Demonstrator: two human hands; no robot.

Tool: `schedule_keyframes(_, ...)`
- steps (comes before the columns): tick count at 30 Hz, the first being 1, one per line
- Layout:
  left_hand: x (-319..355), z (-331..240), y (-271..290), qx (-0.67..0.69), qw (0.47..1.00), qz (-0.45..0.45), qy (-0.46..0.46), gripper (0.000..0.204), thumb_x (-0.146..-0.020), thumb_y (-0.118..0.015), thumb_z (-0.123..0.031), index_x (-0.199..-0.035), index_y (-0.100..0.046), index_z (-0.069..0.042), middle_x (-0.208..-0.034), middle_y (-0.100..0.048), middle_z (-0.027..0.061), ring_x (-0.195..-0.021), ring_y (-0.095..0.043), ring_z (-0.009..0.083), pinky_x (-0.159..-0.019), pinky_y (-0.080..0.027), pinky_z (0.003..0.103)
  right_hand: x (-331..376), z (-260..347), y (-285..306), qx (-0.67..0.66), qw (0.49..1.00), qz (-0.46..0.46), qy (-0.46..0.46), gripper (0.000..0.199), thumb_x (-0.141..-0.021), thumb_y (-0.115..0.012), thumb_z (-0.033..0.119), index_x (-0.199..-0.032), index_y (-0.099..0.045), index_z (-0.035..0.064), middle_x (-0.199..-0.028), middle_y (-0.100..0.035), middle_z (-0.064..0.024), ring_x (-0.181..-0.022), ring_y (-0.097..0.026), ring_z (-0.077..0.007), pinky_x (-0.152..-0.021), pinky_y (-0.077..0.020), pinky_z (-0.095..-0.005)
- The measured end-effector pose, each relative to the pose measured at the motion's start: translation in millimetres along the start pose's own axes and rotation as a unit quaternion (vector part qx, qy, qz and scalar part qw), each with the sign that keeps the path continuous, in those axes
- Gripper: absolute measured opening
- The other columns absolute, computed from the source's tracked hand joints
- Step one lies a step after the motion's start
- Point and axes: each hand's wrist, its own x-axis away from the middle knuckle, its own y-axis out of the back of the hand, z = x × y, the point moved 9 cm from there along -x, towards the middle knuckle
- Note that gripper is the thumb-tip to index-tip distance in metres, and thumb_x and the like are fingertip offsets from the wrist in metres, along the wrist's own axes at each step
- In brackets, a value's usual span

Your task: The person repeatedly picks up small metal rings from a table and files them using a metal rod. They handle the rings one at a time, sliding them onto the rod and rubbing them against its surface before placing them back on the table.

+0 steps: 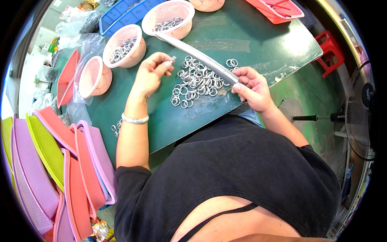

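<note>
Black cloth of the person's short-sleeved shirt [234, 169] is closest. Just past it runs the near edge of a big green table [165, 123]. By that edge, on the way to the right corner, lies a loose heap of shiny silver metal rings [197, 80].

The right hand [254, 89] holds one end of a long, thin, silver-grey stick [193, 53], which slants over the heap. The left hand [152, 72] pinches something small and shiny between thumb and finger — it looks like a ring, maybe more, but it is too small to tell how many. The pinch is near the stick, not touching it.

Round pink plastic baskets [135, 56] stand farther back from the near edge, and two of them hold more rings. A blue plastic tray [125, 20] is behind them, and a red plastic tray [278, 19] sits by the right edge.

It seems the step now is picking out small rings with the left hand while the right has the stick. The next move seems to call for a steady stick and a gentle pinch — a ring this small could drop.
</note>
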Motion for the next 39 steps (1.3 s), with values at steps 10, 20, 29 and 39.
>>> schedule_keyframes(10, 4, -7, 18, 0.386, 0.918, -0.026, -0.084, 0.013, -0.089, -0.041, -0.012, -0.094, -0.05, -0.004, -0.093, -0.058, 0.0122, -0.08, -0.058, 0.0178, -0.07, -0.048, 0.027, 1, 3, -7, 0.008, 1.0, 0.023, -0.019, 0.028, -0.078, -0.054, 0.001, -0.104, -0.046, -0.0016, -0.091, -0.057, -0.0066, -0.074, -0.05, -0.005, -0.059, -0.0387, -0.0159)
schedule_keyframes(20, 7, -5, 23, 0.367, 0.92, -0.109, -0.077, 0.011, -0.088, -0.042, -0.009, -0.092, -0.05, -0.003, -0.07, -0.051, 0.0035, -0.057, -0.045, 0.0109, -0.055, -0.041, 0.023, -1, 3, -14, 0.051, 0.997, 0.057, -0.009, 0.026, -0.079, -0.054, 0.0, -0.103, -0.045, -0.0038, -0.095, -0.055, -0.0083, -0.088, -0.053, -0.0108, -0.074, -0.0417, -0.0219)
schedule_keyframes(29, 10, -13, 20, 0.307, 0.936, -0.126, -0.114, 0.016, -0.085, -0.043, -0.004, -0.098, -0.053, 0.0, -0.074, -0.055, 0.0054, -0.061, -0.051, 0.0117, -0.057, -0.042, 0.023, -2, 2, -16, 0.066, 0.996, 0.059, 0.018, 0.026, -0.079, -0.054, 0.0, -0.103, -0.045, -0.0044, -0.095, -0.055, -0.0089, -0.088, -0.053, -0.0113, -0.076, -0.042, -0.0227)
schedule_keyframes(39, 13, -14, 21, 0.326, 0.929, -0.133, -0.11, 0.021, -0.083, -0.051, -0.008, -0.102, -0.053, 0.002, -0.087, -0.06, 0.0111, -0.071, -0.058, 0.0144, -0.062, -0.048, 0.023, -2, 0, -15, 0.081, 0.995, 0.053, 0.012, 0.026, -0.078, -0.054, -0.002, -0.102, -0.045, -0.0041, -0.094, -0.055, -0.0079, -0.087, -0.053, -0.0111, -0.076, -0.042, -0.0227)
